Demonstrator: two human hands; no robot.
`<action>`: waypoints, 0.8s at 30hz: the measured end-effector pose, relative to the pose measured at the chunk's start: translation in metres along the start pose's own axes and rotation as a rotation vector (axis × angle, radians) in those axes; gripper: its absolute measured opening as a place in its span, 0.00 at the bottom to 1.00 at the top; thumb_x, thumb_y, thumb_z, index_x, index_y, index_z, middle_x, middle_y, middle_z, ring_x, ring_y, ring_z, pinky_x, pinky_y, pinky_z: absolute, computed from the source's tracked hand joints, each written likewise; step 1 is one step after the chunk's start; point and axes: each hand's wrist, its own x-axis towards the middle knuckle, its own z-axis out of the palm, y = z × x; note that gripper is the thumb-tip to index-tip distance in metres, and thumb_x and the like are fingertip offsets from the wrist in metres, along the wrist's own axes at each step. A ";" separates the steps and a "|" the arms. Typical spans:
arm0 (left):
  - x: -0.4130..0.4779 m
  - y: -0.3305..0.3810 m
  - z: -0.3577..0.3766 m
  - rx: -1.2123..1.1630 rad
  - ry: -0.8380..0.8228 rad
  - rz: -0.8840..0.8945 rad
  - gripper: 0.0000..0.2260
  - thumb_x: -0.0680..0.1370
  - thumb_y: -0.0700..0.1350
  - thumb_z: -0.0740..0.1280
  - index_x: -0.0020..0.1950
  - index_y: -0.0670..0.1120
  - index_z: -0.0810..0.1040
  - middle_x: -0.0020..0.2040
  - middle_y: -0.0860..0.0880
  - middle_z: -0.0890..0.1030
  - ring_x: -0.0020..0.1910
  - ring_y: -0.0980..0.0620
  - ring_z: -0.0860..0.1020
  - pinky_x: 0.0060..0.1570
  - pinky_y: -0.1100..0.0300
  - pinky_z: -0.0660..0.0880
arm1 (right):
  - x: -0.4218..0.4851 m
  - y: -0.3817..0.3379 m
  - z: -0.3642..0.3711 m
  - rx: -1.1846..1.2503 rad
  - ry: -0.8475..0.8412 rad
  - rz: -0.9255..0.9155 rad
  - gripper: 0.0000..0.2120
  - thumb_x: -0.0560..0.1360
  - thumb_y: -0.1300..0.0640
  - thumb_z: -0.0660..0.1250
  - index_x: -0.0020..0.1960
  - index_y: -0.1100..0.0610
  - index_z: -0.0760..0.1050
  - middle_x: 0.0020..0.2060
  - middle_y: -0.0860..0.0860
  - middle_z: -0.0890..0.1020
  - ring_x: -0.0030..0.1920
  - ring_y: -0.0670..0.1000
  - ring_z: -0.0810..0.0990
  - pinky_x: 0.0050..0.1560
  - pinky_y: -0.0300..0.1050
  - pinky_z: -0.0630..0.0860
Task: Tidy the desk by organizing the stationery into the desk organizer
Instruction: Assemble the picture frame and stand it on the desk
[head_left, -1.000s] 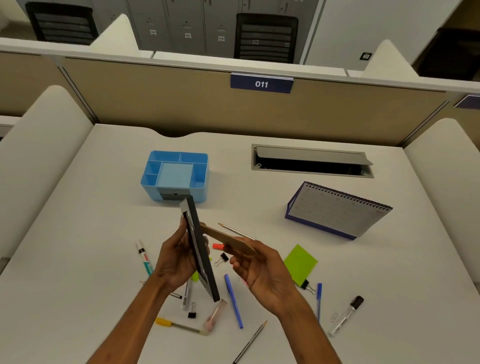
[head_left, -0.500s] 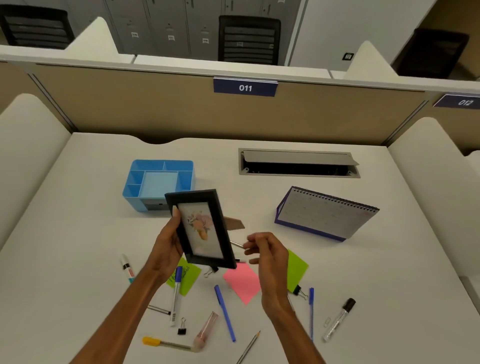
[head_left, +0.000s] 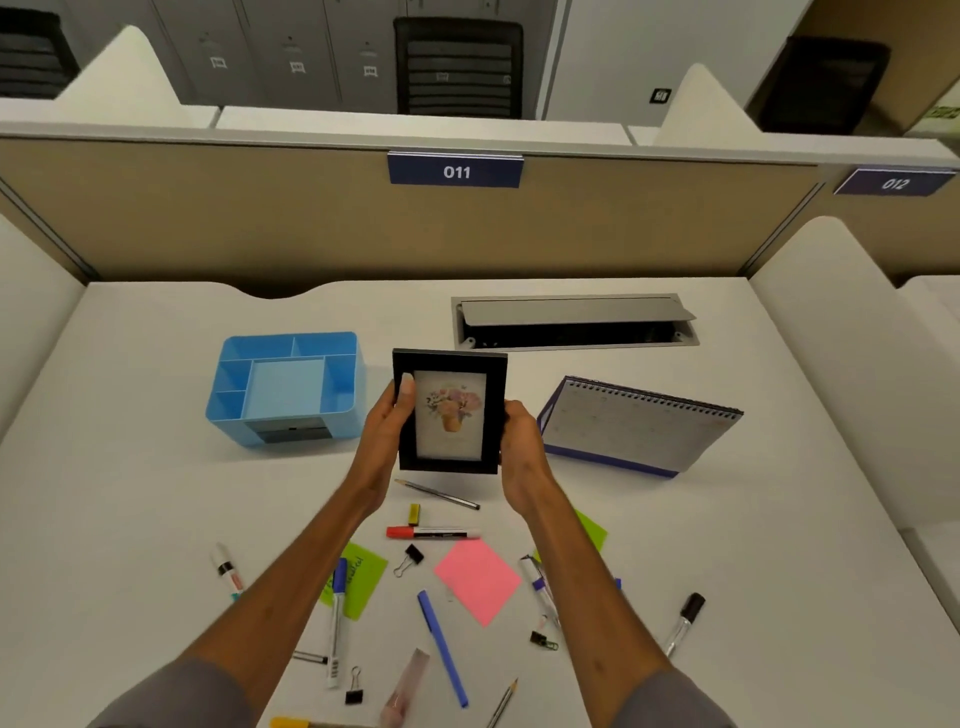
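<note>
The desk organizer (head_left: 284, 388), blue, stands at the back left of the desk (head_left: 156, 519), well apart from the red marker (head_left: 432, 532), blue pen (head_left: 442, 647) and pink sticky note (head_left: 478, 579) scattered nearer the person. A black photo frame (head_left: 450, 413) is held upright above them, just right of the organizer. The left hand (head_left: 382, 431) grasps its left edge, thumb on the front, and the right hand (head_left: 522, 441) grasps its right edge.
</note>
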 end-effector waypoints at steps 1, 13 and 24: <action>0.004 0.000 0.001 0.008 -0.003 -0.012 0.22 0.82 0.67 0.56 0.70 0.61 0.77 0.64 0.56 0.85 0.64 0.54 0.83 0.68 0.45 0.77 | 0.004 -0.001 -0.001 0.024 0.016 0.013 0.19 0.84 0.51 0.53 0.47 0.54 0.81 0.38 0.49 0.87 0.40 0.48 0.85 0.40 0.42 0.78; 0.037 -0.005 0.009 -0.011 -0.067 -0.106 0.23 0.82 0.70 0.49 0.60 0.67 0.82 0.59 0.59 0.86 0.61 0.56 0.83 0.69 0.46 0.76 | 0.048 0.001 0.000 0.166 0.173 0.039 0.17 0.83 0.52 0.56 0.39 0.55 0.75 0.33 0.51 0.82 0.37 0.49 0.81 0.38 0.42 0.74; 0.046 -0.030 0.005 -0.047 -0.070 -0.105 0.25 0.81 0.71 0.50 0.64 0.65 0.82 0.63 0.52 0.85 0.65 0.48 0.82 0.71 0.39 0.74 | 0.066 0.019 -0.004 0.203 0.221 0.021 0.15 0.82 0.52 0.58 0.39 0.55 0.73 0.35 0.51 0.82 0.35 0.49 0.82 0.39 0.43 0.75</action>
